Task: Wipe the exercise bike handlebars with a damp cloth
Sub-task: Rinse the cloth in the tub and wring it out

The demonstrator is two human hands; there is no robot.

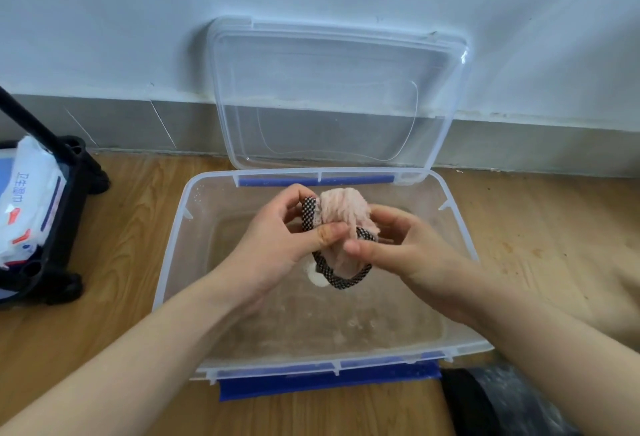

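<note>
A pink cloth (341,224), bunched into a tight wad with a black-and-white checked trim (341,279), is held over the middle of an open clear plastic storage box (173,245) that stands on the wooden floor (131,227). The left hand (277,245) closes on the wad from its left side, thumb pressed across the front of it and fingers curled behind near the upper trim; the right hand (398,255) closes on it from the right, thumb meeting the cloth just below the left thumb. Both grips are clamped on the cloth, which sits between them, its fluffy top bulging up above the fingers and its lower end, wrapped by a loop of the trim, hanging below the thumbs. The wad's long axis runs roughly upright, tilted a little away from the person at the top. Shallow cloudy water (346,328) with a few bubbles covers the box's bottom beneath the cloth; the cloth does not touch it as far as can be seen. The box's clear lid (332,89) leans upright against the wall (138,19) behind. At the left stands a black trolley (65,213) carrying a white pack of wipes (27,203). A dark bag (502,401) lies at the lower right.
</note>
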